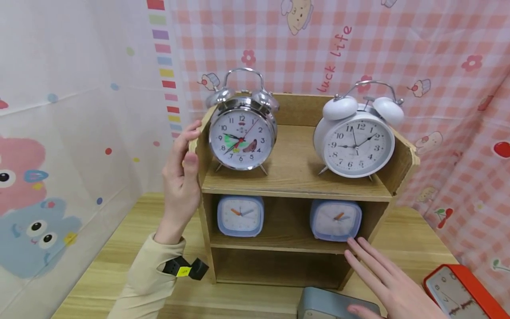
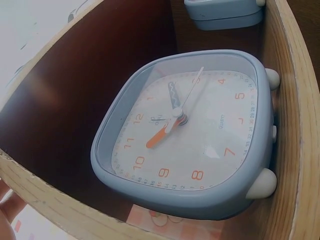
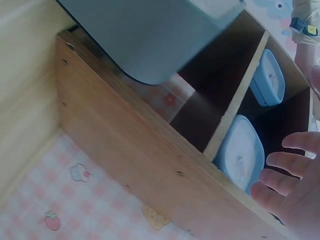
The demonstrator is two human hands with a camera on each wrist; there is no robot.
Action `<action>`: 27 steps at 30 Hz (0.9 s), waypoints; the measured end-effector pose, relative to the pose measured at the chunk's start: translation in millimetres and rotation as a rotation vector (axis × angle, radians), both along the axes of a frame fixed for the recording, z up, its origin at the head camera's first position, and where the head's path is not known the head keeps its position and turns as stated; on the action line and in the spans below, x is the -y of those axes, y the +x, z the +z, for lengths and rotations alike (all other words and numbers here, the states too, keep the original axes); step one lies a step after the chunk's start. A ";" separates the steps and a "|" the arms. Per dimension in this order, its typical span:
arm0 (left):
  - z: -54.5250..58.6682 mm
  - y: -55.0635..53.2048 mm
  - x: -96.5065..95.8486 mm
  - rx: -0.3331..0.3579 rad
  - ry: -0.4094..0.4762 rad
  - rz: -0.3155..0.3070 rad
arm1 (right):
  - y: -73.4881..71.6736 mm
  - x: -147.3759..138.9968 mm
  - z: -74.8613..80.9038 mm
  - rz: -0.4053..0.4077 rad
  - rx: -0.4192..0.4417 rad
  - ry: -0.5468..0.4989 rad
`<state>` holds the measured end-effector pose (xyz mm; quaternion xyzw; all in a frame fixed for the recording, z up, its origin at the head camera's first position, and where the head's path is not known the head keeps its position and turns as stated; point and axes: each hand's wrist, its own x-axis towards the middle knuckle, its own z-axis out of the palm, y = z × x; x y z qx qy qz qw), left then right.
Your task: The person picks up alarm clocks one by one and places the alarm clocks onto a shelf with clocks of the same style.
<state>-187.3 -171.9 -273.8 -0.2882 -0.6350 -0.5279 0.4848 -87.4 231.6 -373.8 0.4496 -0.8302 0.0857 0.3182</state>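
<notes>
My left hand (image 1: 181,177) holds the upper left side panel of a small wooden shelf (image 1: 295,190), thumb at the front edge and fingers along the outside. Beside it on the top tier stands a silver twin-bell alarm clock (image 1: 242,139). A white twin-bell alarm clock (image 1: 354,146) stands at the top right, tilted. The middle tier carries two light-blue alarm clocks, the left one (image 1: 241,216) and the right one (image 1: 335,220). My right hand (image 1: 392,283) has its fingers extended near the right blue clock and holds nothing; whether the fingertips touch the shelf, I cannot tell.
A grey-blue clock (image 1: 338,303) stands on the wooden table (image 1: 131,252) before the shelf, partly behind my right hand. Farther right is a red clock (image 1: 466,290), cut off by the frame. Patterned cloth (image 1: 287,57) hangs behind and on both sides.
</notes>
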 end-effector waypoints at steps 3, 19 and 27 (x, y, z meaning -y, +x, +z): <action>-0.2 -0.6 -0.4 0.000 -0.003 -0.002 | 2.6 -7.0 -7.3 -0.028 0.044 0.015; -1.0 -1.1 -0.4 0.002 -0.006 0.010 | 0.0 -26.1 -43.1 0.068 -0.060 0.088; -0.9 -0.5 0.1 0.010 -0.005 0.007 | 0.3 -27.6 -72.6 0.034 -0.083 0.085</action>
